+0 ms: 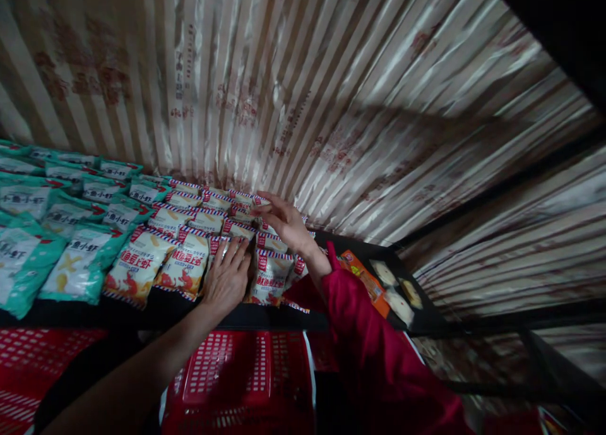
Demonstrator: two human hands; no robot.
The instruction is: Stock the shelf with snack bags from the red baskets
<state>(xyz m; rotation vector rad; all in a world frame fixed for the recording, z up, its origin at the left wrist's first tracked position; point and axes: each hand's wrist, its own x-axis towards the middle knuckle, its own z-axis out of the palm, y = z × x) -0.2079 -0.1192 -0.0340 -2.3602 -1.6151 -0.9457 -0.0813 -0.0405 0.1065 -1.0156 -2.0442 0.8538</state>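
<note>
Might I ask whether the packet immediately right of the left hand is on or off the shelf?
On: the packet rests on the black shelf, behind its front edge.

Dim light; pale sheen streaks the sheeting [265, 62], a broad shadow crosses its right side, the top-right corner is near-black, packs [137, 261] look soft.

It's teal and white on the bags [83, 261] left of the left hand [227, 278], red-and-blue striped edges on the packets [271, 274] around it, red basket [227, 375] below, crimson right sleeve [374, 334]!
</note>
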